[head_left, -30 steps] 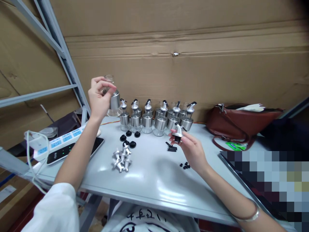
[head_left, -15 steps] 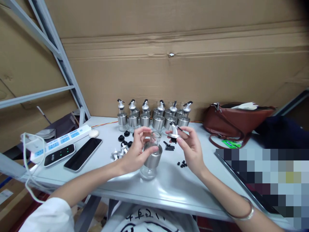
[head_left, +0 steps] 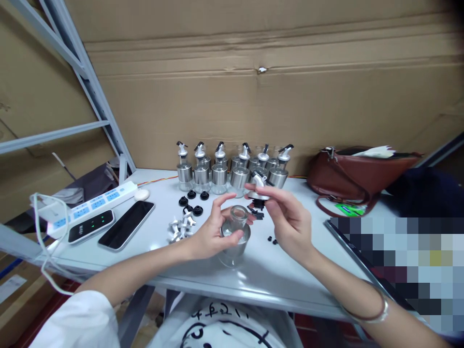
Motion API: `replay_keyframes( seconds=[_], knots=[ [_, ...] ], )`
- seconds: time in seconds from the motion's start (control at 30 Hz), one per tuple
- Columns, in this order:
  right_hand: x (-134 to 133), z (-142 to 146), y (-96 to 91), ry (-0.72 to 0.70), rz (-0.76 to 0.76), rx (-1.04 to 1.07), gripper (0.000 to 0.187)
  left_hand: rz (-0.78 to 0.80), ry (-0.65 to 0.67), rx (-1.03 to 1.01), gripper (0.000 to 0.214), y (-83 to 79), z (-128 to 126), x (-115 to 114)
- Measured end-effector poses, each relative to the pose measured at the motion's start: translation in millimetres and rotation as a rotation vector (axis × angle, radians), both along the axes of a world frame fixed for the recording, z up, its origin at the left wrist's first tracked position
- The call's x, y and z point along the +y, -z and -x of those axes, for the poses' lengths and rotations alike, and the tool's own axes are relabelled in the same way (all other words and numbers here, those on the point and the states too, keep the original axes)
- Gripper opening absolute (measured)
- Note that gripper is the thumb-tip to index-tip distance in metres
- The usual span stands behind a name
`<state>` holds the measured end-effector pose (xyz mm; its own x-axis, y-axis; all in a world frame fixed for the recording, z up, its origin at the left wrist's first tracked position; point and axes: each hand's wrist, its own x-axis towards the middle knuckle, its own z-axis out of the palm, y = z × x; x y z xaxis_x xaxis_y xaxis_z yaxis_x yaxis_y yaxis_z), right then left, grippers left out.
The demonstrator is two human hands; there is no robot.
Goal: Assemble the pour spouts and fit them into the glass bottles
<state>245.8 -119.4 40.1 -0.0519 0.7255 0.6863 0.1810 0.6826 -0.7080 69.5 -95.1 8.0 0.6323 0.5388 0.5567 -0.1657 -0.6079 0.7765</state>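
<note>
My left hand (head_left: 212,234) is wrapped round a small glass bottle with a steel sleeve (head_left: 235,237), held upright just above the grey table (head_left: 253,275), its mouth uncovered. My right hand (head_left: 286,217) pinches a white and black pourer cap (head_left: 258,186) by its base, a little above and to the right of the bottle's mouth. The two hands are close together over the table's middle.
A row of several capped bottles (head_left: 232,166) stands at the back. Loose black rings (head_left: 194,202), white spouts (head_left: 181,227) and small black bits (head_left: 271,239) lie around. A power strip (head_left: 97,203), two phones (head_left: 126,224) sit left; a brown bag (head_left: 358,176) right.
My left hand has brought the bottle down from the upper left to the table's middle. My right hand has lifted the pourer cap toward the bottle's mouth.
</note>
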Motion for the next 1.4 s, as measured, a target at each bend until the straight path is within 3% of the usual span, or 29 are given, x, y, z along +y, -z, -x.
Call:
replay_keyframes(
  seconds=[0.23,0.4,0.63,0.73,0.9,1.17,1.4],
  knots=[
    [-4,10,-4.1,-0.106,-0.105,-0.21,0.032,-0.045,-0.074,-0.068,0.07,8.8,-3,0],
    [-6,8,1.7,-0.025,-0.257,-0.394,0.038,-0.11,-0.034,-0.113,0.085,9.6,-3,1],
    [-8,3,2.0,-0.019,-0.333,-0.439,0.046,-0.038,0.048,-0.087,0.104,20.6,-2,5],
    [-7,2,-0.7,-0.06,-0.373,-0.418,0.042,-0.098,0.012,-0.076,0.108,22.4,-1,6],
    [-6,2,-4.0,-0.071,-0.401,-0.428,0.037,-0.184,-0.022,-0.126,0.101,21.8,-3,4],
    [-6,1,-4.4,-0.066,-0.44,-0.444,0.035,-0.23,0.017,-0.203,0.095,27.5,-6,6],
    [-7,2,-10.7,-0.055,-0.506,-0.456,0.022,-0.247,0.067,-0.231,0.091,29.3,-7,8]
  ],
)
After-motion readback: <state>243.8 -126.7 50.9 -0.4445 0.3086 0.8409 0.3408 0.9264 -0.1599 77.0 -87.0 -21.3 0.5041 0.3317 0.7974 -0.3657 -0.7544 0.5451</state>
